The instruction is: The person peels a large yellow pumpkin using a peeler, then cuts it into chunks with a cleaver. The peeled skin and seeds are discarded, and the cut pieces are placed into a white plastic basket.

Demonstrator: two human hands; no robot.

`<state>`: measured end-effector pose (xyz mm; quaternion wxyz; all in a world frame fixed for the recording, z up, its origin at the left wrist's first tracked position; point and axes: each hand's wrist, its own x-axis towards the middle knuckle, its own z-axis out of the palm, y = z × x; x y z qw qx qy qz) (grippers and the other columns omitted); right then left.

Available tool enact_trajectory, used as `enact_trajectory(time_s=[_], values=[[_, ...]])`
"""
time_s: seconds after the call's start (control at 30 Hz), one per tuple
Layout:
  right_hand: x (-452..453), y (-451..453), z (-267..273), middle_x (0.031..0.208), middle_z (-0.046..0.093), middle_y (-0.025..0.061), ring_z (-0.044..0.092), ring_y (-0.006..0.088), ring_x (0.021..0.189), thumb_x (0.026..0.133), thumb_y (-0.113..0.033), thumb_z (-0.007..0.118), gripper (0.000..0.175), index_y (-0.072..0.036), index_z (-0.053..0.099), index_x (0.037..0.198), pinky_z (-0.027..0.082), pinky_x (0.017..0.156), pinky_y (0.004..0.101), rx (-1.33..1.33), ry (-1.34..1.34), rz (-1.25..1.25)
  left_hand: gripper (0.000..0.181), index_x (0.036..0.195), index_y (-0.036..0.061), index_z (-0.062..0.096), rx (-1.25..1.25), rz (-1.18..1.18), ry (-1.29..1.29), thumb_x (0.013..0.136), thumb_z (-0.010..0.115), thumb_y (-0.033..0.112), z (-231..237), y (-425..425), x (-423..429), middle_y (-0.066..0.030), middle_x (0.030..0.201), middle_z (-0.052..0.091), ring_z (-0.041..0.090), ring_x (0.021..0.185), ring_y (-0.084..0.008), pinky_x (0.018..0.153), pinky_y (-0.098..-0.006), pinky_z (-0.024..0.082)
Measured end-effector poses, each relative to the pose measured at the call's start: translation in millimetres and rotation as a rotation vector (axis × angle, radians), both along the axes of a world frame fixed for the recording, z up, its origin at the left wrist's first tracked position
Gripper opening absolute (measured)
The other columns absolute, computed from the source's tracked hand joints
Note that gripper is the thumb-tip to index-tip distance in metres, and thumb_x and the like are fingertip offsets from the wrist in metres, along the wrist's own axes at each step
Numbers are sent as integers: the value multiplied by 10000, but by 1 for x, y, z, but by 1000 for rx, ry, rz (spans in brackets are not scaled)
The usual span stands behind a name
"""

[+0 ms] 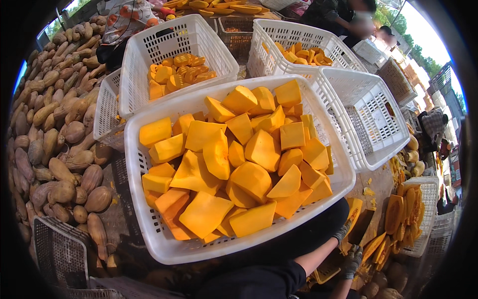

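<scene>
At the lower right, my left hand (341,233) in a grey glove is against an orange piece of squash (355,210); its fingers are partly hidden and seem closed on the piece. Just below it my right hand (352,262), gloved too, grips a broad dark-bladed knife (361,226), whose blade lies beside the squash piece. A large white plastic crate (241,255) fills the middle of the view, heaped with peeled orange squash chunks (257,181). Close to my hands, at their right, lie long cut squash slices (374,247).
Unpeeled squashes (61,170) are piled at the left. White crates with cut squash stand behind, at the left (130,48) and right (261,41); another crate (401,145) leans at the right. Halved squashes (405,213) are near a crate at far right. Several people are farther back.
</scene>
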<state>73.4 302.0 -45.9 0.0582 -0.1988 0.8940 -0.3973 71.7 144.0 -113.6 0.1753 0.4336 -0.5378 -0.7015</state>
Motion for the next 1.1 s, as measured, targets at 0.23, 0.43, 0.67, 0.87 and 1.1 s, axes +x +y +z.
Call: enact_trajectory(time_s=[0.23,0.43,0.67,0.87,1.1], values=[[8,8,-9,959,632,190,581,315,849,991,-222,502,285,30,578,1100,461,762,379,63,87,-60,664,1461,76,354,-316,53,-53,898,614,312,-4,-19,-15,-209,1475,362,338,1367,-359,1119,-436,301],[18,-12,-19,995,650,194,619,294,891,985,-204,525,318,52,569,1169,482,763,356,143,120,-88,656,1480,121,330,-618,106,-2,911,598,307,-14,-28,-18,-222,1483,329,309,1371,-397,1150,-446,226],[39,-63,8,995,637,259,607,415,916,968,-249,517,345,43,572,1143,482,784,428,182,132,-27,651,1487,136,318,-710,-67,-125,912,574,305,-15,-38,-8,-207,1469,365,323,1367,-385,1153,-460,211],[39,-75,43,975,630,249,600,429,915,944,-334,527,362,0,558,1081,487,751,480,290,117,-82,590,1447,33,358,-531,77,142,957,563,290,-19,-42,-11,-270,1422,392,379,1324,-393,1117,-435,283],[37,-78,54,978,649,236,633,393,899,956,-349,518,389,12,560,1096,506,759,464,301,40,-76,520,1423,-3,385,-396,66,223,970,558,183,-18,-49,-16,-203,1406,450,478,1262,-305,1070,-370,373]])
